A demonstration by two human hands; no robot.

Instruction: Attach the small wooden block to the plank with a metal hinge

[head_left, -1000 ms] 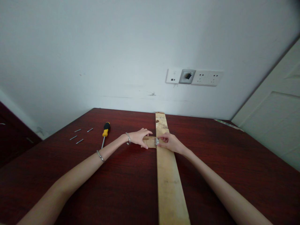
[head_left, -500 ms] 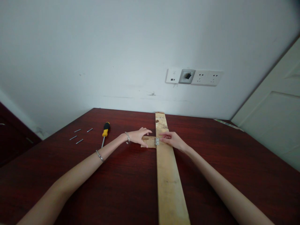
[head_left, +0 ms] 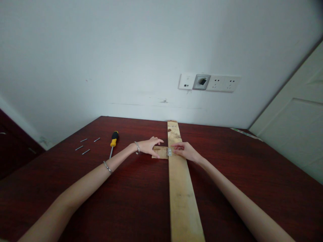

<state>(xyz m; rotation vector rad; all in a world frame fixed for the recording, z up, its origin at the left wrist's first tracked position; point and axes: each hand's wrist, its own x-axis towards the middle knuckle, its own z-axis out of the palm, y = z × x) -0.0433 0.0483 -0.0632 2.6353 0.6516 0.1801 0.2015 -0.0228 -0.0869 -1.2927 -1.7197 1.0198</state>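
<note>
A small metal hinge (head_left: 170, 152) lies across the seam between a short wooden block (head_left: 160, 153) and a long wooden board (head_left: 180, 188). The block sits flat against the board's left side. My left hand (head_left: 149, 147) is around the block's left end, thumb on the near side and fingers along the far side. Over the board, my right hand (head_left: 185, 150) has its thumb and fingertips drawn together at the hinge's right edge. Whether a smaller piece is between those fingertips cannot be seen.
A yellow-and-black screwdriver (head_left: 113, 141) lies left of my left hand, partly behind the forearm. Several screws (head_left: 85, 152) are scattered further left on the dark red tabletop (head_left: 121, 205). A white wall with sockets (head_left: 223, 83) rises behind the table's far edge.
My right fingertips have shifted very slightly at the hinge, showing a little more of its right edge. My left hand, the block and the board stay in place.
</note>
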